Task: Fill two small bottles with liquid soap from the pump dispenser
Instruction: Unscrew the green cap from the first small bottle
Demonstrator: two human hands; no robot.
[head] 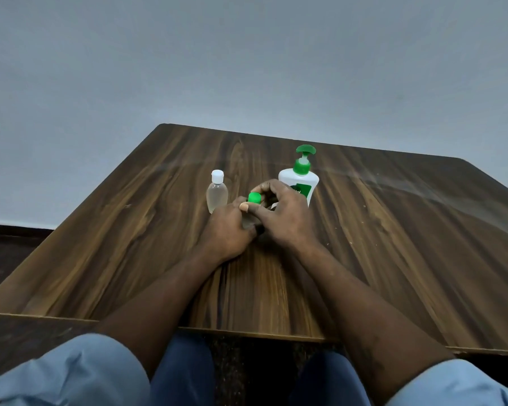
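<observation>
A white pump dispenser (300, 180) with a green pump head stands upright at the middle of the wooden table (129, 244). To its left stands a small clear bottle (216, 193) with a white cap on. Between them a second small bottle is mostly hidden by my hands; only its green cap (254, 198) shows. My left hand (228, 232) is wrapped around that bottle's body. The fingertips of my right hand (282, 213) pinch the green cap from the right. A plaster sits on my left thumb.
A plain grey wall rises behind the table. The table's near edge runs just above my knees, and dark floor shows at the left.
</observation>
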